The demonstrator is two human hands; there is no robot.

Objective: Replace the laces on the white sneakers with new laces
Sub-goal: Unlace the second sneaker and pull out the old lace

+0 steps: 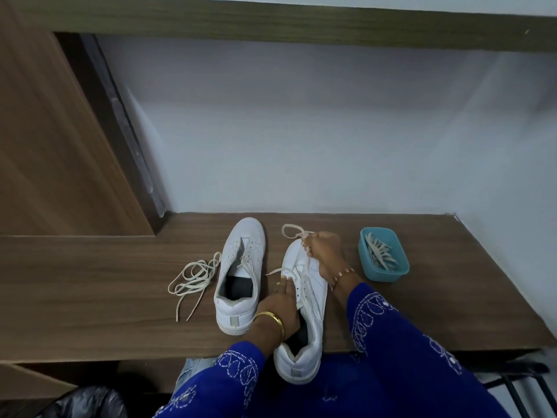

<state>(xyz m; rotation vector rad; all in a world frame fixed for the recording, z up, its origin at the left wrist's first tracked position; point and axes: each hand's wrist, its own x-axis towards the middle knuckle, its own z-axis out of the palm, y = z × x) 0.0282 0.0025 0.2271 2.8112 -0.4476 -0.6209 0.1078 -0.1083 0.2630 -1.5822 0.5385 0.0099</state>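
Right hand (324, 251) pinches lace (291, 232); left hand (281, 300), seemingly flat, steadies near sneaker (310, 300) overhanging tabletop (90, 282); tugging could tip it.

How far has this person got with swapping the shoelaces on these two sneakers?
Roughly midway through removal. The left sneaker looks unlaced, with a loose lace lying on the table beside it. In hand: the right hand pinches the lace of the right sneaker and pulls it up, while the left hand steadies that shoe. Left to do: thread in laces from the blue tub.
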